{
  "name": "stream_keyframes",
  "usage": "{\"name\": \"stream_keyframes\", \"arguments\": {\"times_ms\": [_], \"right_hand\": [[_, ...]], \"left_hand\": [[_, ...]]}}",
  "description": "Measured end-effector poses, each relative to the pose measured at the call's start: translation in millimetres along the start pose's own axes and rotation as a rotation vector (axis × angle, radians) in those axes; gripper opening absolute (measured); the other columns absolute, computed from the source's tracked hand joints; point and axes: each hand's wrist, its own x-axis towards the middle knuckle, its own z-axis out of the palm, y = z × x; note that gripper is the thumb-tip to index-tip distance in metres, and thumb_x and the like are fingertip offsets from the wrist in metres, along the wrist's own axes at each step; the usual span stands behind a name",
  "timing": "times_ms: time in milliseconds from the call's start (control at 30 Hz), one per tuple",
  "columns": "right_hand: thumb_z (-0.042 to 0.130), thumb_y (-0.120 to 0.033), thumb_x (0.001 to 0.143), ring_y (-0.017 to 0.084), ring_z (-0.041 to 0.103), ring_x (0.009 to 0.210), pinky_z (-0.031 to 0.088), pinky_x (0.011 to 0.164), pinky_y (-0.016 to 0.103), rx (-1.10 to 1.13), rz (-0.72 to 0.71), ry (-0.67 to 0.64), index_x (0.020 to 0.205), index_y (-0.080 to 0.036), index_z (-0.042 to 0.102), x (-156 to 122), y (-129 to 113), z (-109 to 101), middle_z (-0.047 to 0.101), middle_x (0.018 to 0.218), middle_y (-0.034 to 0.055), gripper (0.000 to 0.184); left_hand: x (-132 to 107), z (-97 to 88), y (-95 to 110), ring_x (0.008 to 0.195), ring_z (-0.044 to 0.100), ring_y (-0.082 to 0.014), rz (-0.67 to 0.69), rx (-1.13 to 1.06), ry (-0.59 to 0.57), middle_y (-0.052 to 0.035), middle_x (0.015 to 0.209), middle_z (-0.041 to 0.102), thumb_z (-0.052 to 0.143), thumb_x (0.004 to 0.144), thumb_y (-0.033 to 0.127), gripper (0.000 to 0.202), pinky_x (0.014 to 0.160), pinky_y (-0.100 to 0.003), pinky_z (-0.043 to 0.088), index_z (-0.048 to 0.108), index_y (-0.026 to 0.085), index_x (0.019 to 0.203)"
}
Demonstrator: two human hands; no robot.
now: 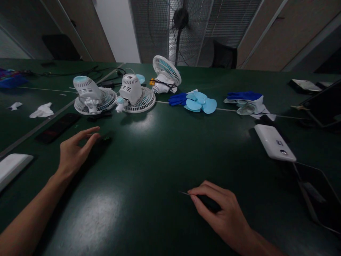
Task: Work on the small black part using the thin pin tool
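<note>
My left hand [73, 151] lies low over the dark green table [149, 149], fingers stretched out and apart. Its fingertips are next to a small dark object [106, 137] that I cannot make out. My right hand [221, 209] rests on the table near the front edge. It is closed round a thin dark tool [209, 203] whose slim metal tip points left. Beyond the hands lie three small white-and-blue desk fans: one [89, 94] face down at the left, one [134, 94] beside it, one [165, 74] further back.
A loose light-blue fan blade [199, 101] and blue gloves [178, 99] lie mid-table, with more gloves [246, 96] to the right. A white device [274, 142] and a dark tablet [317, 195] sit right. A black phone [57, 128], tissues [42, 111] and a white slab [12, 167] sit left. A floor fan [180, 25] stands behind.
</note>
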Motion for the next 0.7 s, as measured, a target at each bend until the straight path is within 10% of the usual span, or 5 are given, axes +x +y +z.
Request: {"name": "stream_keyframes", "arguments": {"times_ms": [200, 700], "right_hand": [[0.058, -0.020, 0.099, 0.016, 0.070, 0.071, 0.053, 0.065, 0.029, 0.001, -0.006, 0.001, 0.101, -0.024, 0.075, 0, 0, 0, 0.072, 0.084, 0.0022, 0.017], [0.061, -0.020, 0.098, 0.015, 0.069, 0.072, 0.050, 0.065, 0.029, 0.007, -0.007, 0.001, 0.100, -0.024, 0.074, 0, 1, 0, 0.071, 0.084, 0.0002, 0.014]], "left_hand": [[-3, -5.5, 8, 0.060, 0.067, -0.0121, -0.154, -0.199, 0.289, -0.0103, 0.132, 0.071, 0.055, 0.078, 0.016, 0.055, 0.051, -0.022, 0.050, 0.068, 0.017, 0.131], [-7, -8.1, 21, 0.071, 0.071, -0.0159, -0.235, -0.232, 0.218, -0.0117, 0.122, 0.073, 0.050, 0.075, 0.018, 0.048, 0.048, -0.020, 0.054, 0.071, 0.008, 0.116]]}}
